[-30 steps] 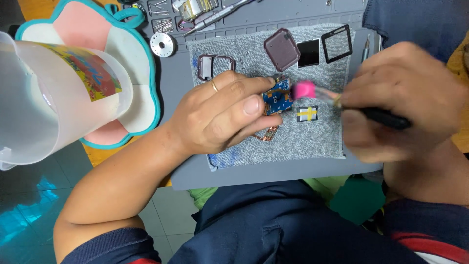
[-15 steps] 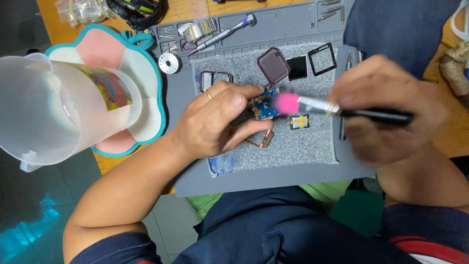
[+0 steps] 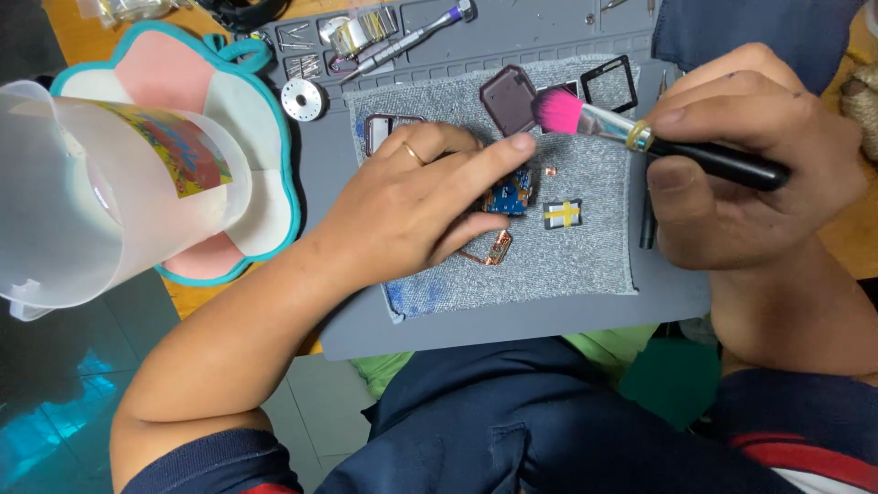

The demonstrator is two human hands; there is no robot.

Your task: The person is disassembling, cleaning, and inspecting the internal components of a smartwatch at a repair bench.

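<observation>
grey denim-like cloth is lying on a grey silicone work mat, and the small parts are sitting on it. the left hand is resting palm down on the cloth, fingers curled loosely, index finger stretched out to the right; its fingertips are pressing on a small blue circuit board, pinning it to the cloth rather than lifting it. a ring is showing on one finger of that hand.

the right hand is clenching around the black handle of a pink-bristled brush, thumb and fingers wrapped tight. the bristles are hovering above the cloth, over the upper edge, beside a dark square cover and just above the board, not touching it.

on the cloth: a small dark square part with a yellow cross of tape is lying just right of the board, apart from it; a copper-coloured frame is lying just below the left fingers; a black square bezel is sitting at the upper right corner.

off the cloth: a round metal disc is lying on the mat at upper left. a translucent plastic jug with a coloured label is standing at far left, over a teal-edged pink mat.
</observation>
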